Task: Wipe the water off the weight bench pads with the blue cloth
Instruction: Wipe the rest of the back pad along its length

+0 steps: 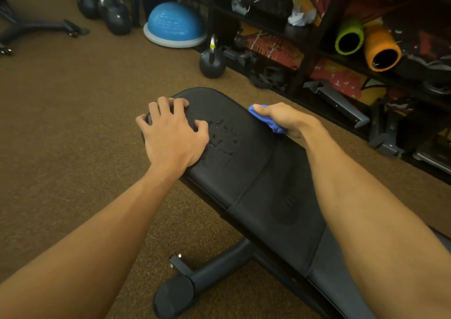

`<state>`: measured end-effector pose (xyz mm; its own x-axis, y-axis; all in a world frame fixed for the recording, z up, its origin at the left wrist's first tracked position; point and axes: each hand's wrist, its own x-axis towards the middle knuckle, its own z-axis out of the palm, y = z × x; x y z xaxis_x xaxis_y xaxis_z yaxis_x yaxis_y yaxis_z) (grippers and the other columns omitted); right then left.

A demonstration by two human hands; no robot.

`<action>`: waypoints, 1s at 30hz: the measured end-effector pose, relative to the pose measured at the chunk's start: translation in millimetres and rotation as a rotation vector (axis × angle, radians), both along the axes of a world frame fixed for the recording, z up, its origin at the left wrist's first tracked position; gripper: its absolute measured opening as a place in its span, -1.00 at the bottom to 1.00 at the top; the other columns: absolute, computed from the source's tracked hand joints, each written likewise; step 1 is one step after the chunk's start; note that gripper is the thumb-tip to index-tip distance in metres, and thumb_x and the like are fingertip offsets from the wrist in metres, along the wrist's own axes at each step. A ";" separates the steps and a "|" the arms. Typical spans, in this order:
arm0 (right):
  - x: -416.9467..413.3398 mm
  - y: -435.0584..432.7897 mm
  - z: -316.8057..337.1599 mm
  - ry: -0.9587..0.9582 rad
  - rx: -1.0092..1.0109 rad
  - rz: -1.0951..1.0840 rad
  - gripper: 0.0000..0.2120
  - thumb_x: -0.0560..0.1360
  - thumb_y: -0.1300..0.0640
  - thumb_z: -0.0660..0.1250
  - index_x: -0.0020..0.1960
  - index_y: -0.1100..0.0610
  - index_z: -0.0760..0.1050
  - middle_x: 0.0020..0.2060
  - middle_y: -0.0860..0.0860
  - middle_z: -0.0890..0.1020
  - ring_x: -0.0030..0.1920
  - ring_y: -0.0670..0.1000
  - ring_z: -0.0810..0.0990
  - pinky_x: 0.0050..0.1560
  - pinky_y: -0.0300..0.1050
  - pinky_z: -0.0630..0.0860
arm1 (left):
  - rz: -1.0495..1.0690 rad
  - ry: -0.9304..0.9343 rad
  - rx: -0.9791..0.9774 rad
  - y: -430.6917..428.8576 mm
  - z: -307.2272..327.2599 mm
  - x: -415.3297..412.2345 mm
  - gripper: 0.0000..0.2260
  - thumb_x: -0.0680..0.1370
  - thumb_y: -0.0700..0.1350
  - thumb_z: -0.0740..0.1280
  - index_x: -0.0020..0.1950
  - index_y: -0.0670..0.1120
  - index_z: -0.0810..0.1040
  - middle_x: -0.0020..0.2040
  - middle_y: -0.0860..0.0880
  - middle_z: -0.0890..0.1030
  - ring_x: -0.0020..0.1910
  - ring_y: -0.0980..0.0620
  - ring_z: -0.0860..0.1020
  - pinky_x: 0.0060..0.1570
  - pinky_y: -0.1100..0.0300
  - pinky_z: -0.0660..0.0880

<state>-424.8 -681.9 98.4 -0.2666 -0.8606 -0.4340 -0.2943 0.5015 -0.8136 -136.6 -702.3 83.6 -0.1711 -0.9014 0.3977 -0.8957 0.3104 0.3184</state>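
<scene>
water (220, 138) beads in scattered droplets and small puddles on the black weight bench pad (234, 169), glinting at the middle of its far section. blue cloth (269, 120) sits bunched into a wad at the pad's 3 o'clock edge, gripped in the right hand (284, 118), whose fingers are curled shut round it with the thumb pressed along the top. left hand (172, 135) rests at the pad's 9 o'clock edge, fingers spread and bent like claws, tips on the vinyl, holding nothing. a seam crosses the pad nearer the person, and a black leg (195, 284) with a capped foot juts out below. the bench stands on brown carpet (73, 123). toward 12 o'clock lie a blue half-dome balance trainer (174, 24) and a black kettlebell (212, 62); at 2 o'clock, shelves hold green (350, 36) and orange foam rollers (382, 50).
</scene>
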 end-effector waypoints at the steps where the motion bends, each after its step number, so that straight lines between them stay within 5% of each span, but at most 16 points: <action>1: 10.9 -8.7 6.2 0.022 -0.020 0.002 -0.66 0.63 -0.24 0.33 0.30 -0.11 0.65 -0.19 -0.09 0.76 -0.34 -0.10 0.41 -0.40 -0.23 0.33 | 0.001 0.003 -0.005 -0.2 -0.1 0.0 -0.56 0.58 0.22 0.20 0.36 0.02 0.50 0.27 -0.11 0.48 0.31 -0.17 0.42 0.35 -0.25 0.31; 3: 31.6 -27.5 19.0 0.072 -0.060 -0.024 -0.73 0.74 -0.11 0.20 0.35 -0.06 0.55 -0.52 -0.24 0.56 -0.41 -0.11 0.20 -0.50 -0.29 0.19 | 0.006 0.009 -0.008 -1.1 -0.7 0.0 -0.56 0.58 0.23 0.20 0.36 0.04 0.50 0.27 -0.09 0.49 0.31 -0.15 0.42 0.34 -0.24 0.31; 5: 44.9 -42.6 21.5 0.114 -0.100 -0.008 -0.74 0.75 -0.09 0.18 0.32 -0.04 0.54 -0.58 -0.24 0.49 -0.42 -0.11 0.21 -0.53 -0.32 0.21 | 0.006 0.014 -0.004 -1.5 -1.7 -0.8 -0.55 0.57 0.24 0.20 0.36 0.05 0.50 0.27 -0.08 0.49 0.30 -0.14 0.43 0.35 -0.24 0.32; 10: 61.2 -60.8 22.9 0.086 -0.175 0.106 -0.74 0.71 -0.15 0.23 0.30 -0.11 0.59 -0.40 -0.18 0.56 -0.38 -0.12 0.31 -0.42 -0.31 0.30 | 0.010 0.023 -0.008 -3.4 -0.9 0.1 -0.54 0.56 0.25 0.21 0.37 0.06 0.52 0.28 -0.05 0.49 0.31 -0.12 0.43 0.36 -0.20 0.31; 12: 51.4 -55.4 19.3 0.068 -0.177 0.093 -0.76 0.65 -0.19 0.32 0.26 -0.17 0.62 -0.23 0.00 0.57 -0.29 -0.04 0.35 -0.36 -0.28 0.30 | 0.010 0.021 -0.010 -3.4 -0.6 0.5 -0.54 0.56 0.25 0.22 0.37 0.07 0.52 0.29 -0.05 0.49 0.31 -0.11 0.43 0.36 -0.19 0.31; 16: 7.4 -27.8 4.3 -0.164 -0.027 0.002 -0.56 0.54 -0.23 0.46 0.30 0.00 0.68 0.18 0.08 0.69 0.12 0.11 0.64 0.12 -0.09 0.53 | 0.013 0.027 -0.016 -3.0 -1.6 0.2 -0.55 0.57 0.24 0.22 0.37 0.06 0.52 0.29 -0.05 0.50 0.31 -0.12 0.43 0.37 -0.20 0.32; 20: 15.4 -35.4 11.2 -0.082 0.072 -0.011 -0.57 0.63 -0.22 0.34 0.27 0.09 0.67 0.15 0.12 0.75 0.27 0.18 0.68 0.36 0.09 0.57 | 0.012 0.021 -0.017 -2.6 -1.9 -0.4 -0.55 0.57 0.24 0.22 0.37 0.05 0.52 0.29 -0.05 0.49 0.31 -0.12 0.43 0.37 -0.21 0.32; 22: 39.9 -52.5 22.1 0.023 0.067 0.011 -0.57 0.65 -0.24 0.29 0.11 0.11 0.66 -0.07 0.11 0.75 0.00 0.10 0.73 0.06 -0.09 0.66 | 0.014 0.027 -0.011 -3.2 -1.6 -0.3 -0.55 0.57 0.24 0.22 0.37 0.06 0.52 0.29 -0.04 0.49 0.31 -0.11 0.43 0.38 -0.20 0.32; 24: 63.1 -66.6 30.2 0.131 0.005 0.030 -0.63 0.68 -0.26 0.22 0.05 0.04 0.54 -0.24 0.05 0.54 -0.26 -0.03 0.48 -0.24 -0.21 0.45 | 0.015 0.025 -0.007 -3.1 -1.8 -0.4 -0.55 0.57 0.24 0.21 0.37 0.07 0.52 0.30 -0.03 0.49 0.32 -0.10 0.43 0.38 -0.19 0.31; 28: 74.1 -64.9 35.1 0.099 -0.085 0.048 -0.72 0.72 -0.18 0.17 -0.06 -0.08 0.51 -0.46 -0.18 0.56 -0.31 -0.08 0.30 -0.25 -0.19 0.26 | 0.016 0.029 -0.016 -4.5 -3.1 0.0 -0.55 0.57 0.25 0.22 0.38 0.07 0.52 0.31 -0.03 0.49 0.32 -0.10 0.43 0.38 -0.18 0.32; 30: 55.1 -50.1 31.8 0.018 -0.042 0.040 -0.71 0.72 -0.15 0.21 -0.07 -0.07 0.56 -0.53 -0.22 0.58 -0.35 -0.09 0.38 -0.30 -0.25 0.28 | 0.017 0.023 -0.015 -4.5 -3.8 0.1 -0.55 0.57 0.25 0.22 0.38 0.08 0.52 0.31 -0.03 0.49 0.32 -0.10 0.43 0.38 -0.18 0.32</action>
<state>-369.7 -732.0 130.2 -0.2392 -0.8882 -0.3922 -0.3285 0.4542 -0.8281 -136.5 -706.9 79.7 -0.1466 -0.8981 0.4147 -0.8935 0.3002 0.3341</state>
